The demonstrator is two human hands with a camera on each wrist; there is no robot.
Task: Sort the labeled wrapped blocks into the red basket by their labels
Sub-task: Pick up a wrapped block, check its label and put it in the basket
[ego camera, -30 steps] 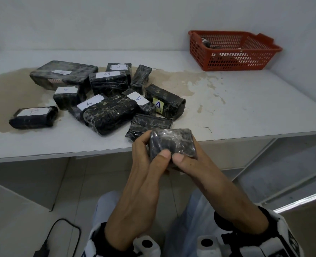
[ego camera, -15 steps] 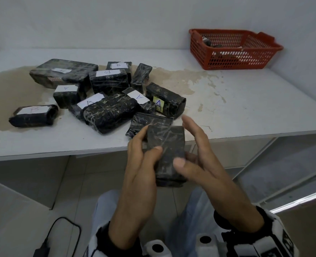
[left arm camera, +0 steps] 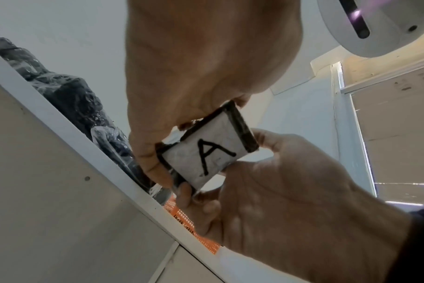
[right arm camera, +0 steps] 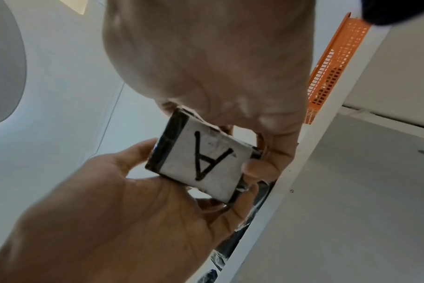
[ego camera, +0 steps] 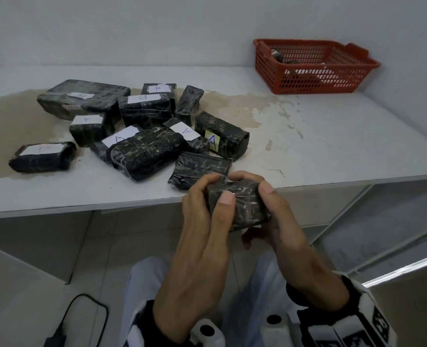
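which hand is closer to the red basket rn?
Right. The right hand is on the basket's side of the held block; the left hand grips its far side.

Stained white table (ego camera: 307,151), white walls

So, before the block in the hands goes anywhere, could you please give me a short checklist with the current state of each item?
1. Held block gripped by both hands, left hand and right hand: ok.
2. Its label readable: ok, an A, seen from the wrist views.
3. Label facing the head camera: not ok, it faces down.
4. Red basket within sight, top open: ok.
5. Which letter the basket takes: cannot tell.
6. Blocks left on the table: not ok, the pile remains.
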